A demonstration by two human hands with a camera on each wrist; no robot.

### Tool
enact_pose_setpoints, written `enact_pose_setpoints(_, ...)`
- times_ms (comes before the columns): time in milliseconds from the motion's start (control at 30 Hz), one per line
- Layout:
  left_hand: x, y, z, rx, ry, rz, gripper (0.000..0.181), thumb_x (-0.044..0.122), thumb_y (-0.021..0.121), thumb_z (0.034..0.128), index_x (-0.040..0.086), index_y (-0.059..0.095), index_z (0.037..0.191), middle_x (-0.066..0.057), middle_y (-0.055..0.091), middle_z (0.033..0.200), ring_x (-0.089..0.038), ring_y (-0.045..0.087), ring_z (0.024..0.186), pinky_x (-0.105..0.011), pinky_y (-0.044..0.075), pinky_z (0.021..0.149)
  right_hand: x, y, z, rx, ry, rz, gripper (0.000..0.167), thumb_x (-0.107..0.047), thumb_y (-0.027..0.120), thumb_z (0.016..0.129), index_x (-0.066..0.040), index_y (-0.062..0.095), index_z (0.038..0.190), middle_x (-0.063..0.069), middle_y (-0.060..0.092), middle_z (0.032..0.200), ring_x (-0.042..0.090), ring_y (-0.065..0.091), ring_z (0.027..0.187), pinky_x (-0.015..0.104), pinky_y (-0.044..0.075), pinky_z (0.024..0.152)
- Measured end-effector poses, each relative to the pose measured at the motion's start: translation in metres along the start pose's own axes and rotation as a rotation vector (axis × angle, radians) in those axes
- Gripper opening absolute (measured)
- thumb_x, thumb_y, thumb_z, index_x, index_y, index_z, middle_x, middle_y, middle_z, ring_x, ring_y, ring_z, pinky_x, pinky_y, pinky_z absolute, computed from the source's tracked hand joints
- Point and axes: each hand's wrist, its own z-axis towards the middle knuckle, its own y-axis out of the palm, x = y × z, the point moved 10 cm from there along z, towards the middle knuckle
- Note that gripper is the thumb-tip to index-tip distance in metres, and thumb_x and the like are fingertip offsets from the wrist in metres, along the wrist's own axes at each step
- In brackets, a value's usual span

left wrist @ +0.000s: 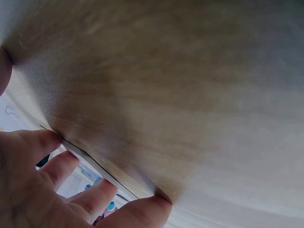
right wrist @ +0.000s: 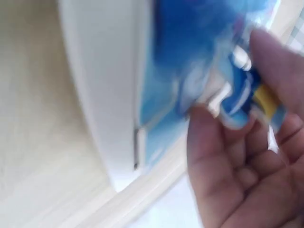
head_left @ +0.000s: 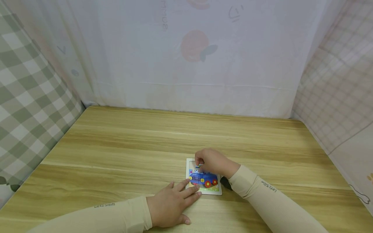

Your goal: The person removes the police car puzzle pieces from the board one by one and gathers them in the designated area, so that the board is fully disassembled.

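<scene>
A white-framed picture puzzle (head_left: 220,193) with a blue vehicle on red wheels lies flat on the wooden table. My right hand (head_left: 214,161) is over its upper part and pinches a small blue and yellow puzzle piece (right wrist: 266,100) between thumb and fingertips, tilted above the board in the right wrist view. The left hand (head_left: 172,205) lies with spread, fairly straight fingers, their tips on the board's lower left edge and the thumb on the table. In the left wrist view, fingers (left wrist: 97,197) touch the board's rim (left wrist: 111,179).
A small black object (head_left: 225,183) lies right of the board, partly under the right wrist. The wooden table (head_left: 131,139) meets a pale printed curtain (head_left: 140,64) behind, with checked cloth (head_left: 26,97) at the left and more cloth at the right.
</scene>
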Motion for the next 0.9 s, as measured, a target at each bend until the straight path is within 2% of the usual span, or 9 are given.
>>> enact_pose_setpoints(133,-0.0002,-0.0012,0.0001,0.009,0.004,0.003,0.07,0.063,0.049,0.0897,0.023,0.043,0.147,0.005,0.037,0.152,-0.027,0.037,0.137,-0.046,0.051,0.086,-0.0007,0.0005,-0.0009,-0.008,-0.028,0.018,0.022,-0.003,0.077,0.078,-0.013,0.057,0.074,-0.005,0.047,0.069,0.011,0.044,0.066,0.025,0.038,0.061)
enact_pose_setpoints(433,0.0004,-0.0018,0.0001,0.006,0.002,0.018,0.07,0.064,0.048,0.0898,0.024,0.042,0.147,0.006,0.037,0.153,-0.027,0.037,0.137,-0.047,0.052,0.086,0.0051,0.0007,-0.0027,-0.079,0.029,0.084,0.018,0.002,0.071,0.082,-0.011,0.061,0.075,-0.003,0.054,0.075,0.014,0.048,0.072,0.029,0.044,0.066)
enact_pose_setpoints(600,0.0002,-0.0014,-0.0003,0.005,0.002,0.011,0.07,0.064,0.048,0.0897,0.023,0.042,0.147,0.005,0.037,0.152,-0.027,0.037,0.137,-0.047,0.052,0.086,0.0057,0.0008,-0.0026,-0.095,0.047,0.086,0.015,0.002,0.07,0.083,-0.01,0.062,0.078,-0.002,0.058,0.079,0.015,0.05,0.073,0.031,0.047,0.069)
enact_pose_setpoints(900,-0.0003,0.0,-0.0008,-0.011,0.0,-0.009,0.07,0.064,0.048,0.0898,0.024,0.041,0.147,0.005,0.036,0.153,-0.027,0.036,0.138,-0.047,0.051,0.087,0.0051,0.0027,-0.0006,-0.091,0.039,0.044,0.018,0.0,0.071,0.084,-0.012,0.058,0.079,-0.003,0.056,0.077,0.014,0.049,0.072,0.032,0.046,0.069)
